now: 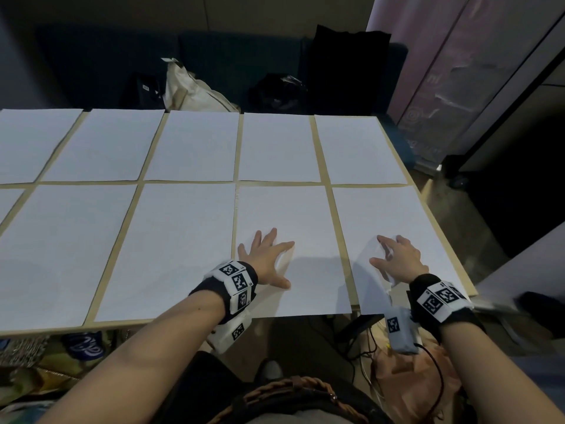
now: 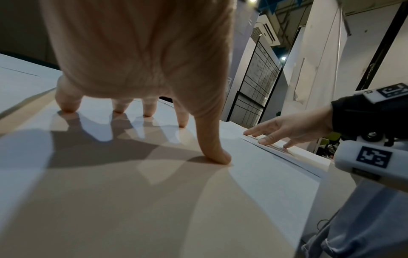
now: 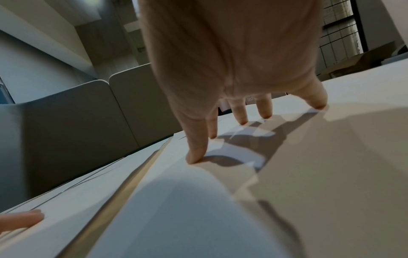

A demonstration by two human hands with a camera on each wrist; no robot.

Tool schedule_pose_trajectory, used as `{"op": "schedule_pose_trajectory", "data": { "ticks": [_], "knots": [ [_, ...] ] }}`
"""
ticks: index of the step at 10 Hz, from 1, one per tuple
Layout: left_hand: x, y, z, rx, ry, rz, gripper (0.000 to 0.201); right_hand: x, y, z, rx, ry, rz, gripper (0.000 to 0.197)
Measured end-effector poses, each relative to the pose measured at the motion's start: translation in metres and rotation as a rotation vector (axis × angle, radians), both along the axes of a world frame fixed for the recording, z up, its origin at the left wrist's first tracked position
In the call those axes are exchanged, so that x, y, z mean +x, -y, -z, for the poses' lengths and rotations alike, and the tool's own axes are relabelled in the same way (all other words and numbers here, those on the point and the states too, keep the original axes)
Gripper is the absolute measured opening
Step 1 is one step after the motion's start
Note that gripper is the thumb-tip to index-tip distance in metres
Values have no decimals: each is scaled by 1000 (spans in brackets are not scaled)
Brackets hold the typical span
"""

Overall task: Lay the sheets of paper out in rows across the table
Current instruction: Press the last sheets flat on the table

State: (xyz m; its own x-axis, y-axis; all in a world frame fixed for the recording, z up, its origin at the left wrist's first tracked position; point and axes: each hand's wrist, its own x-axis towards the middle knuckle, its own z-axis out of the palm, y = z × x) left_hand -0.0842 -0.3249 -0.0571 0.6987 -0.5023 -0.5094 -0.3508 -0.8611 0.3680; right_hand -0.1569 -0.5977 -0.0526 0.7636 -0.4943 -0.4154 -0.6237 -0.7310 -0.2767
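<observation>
Table (image 1: 394, 142), taken as landmark: white sheets cover it in two rows, far and near, with narrow strips of bare top between them. Near row, second sheet from the table's right end (image 1: 290, 221): long axis runs from the table's near edge toward its far edge; the left hand (image 1: 265, 261) rests directly on its near half, fingers spread and straight, tips pressing down, gripping nothing. Endmost sheet at the table's right end (image 1: 394, 215): same orientation, lying directly under the right hand (image 1: 397, 261), which is nearer the right table edge; its near edge overhangs the table. Right fingers are spread, tips on the paper, nothing grasped. The head view shows the whole grid and gaps. The left wrist view alone suggests the right fingertips (image 2: 266, 140) rest on more than one layered sheet edge; probably a stack, not certain.
</observation>
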Motion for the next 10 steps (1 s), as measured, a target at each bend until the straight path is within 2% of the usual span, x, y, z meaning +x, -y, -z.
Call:
{"op": "schedule_pose_trajectory", "data": {
  "ticks": [10],
  "knots": [
    [2, 2, -1, -14, -6, -27, 95, 3, 0, 2, 19, 4, 17, 68]
  ]
}}
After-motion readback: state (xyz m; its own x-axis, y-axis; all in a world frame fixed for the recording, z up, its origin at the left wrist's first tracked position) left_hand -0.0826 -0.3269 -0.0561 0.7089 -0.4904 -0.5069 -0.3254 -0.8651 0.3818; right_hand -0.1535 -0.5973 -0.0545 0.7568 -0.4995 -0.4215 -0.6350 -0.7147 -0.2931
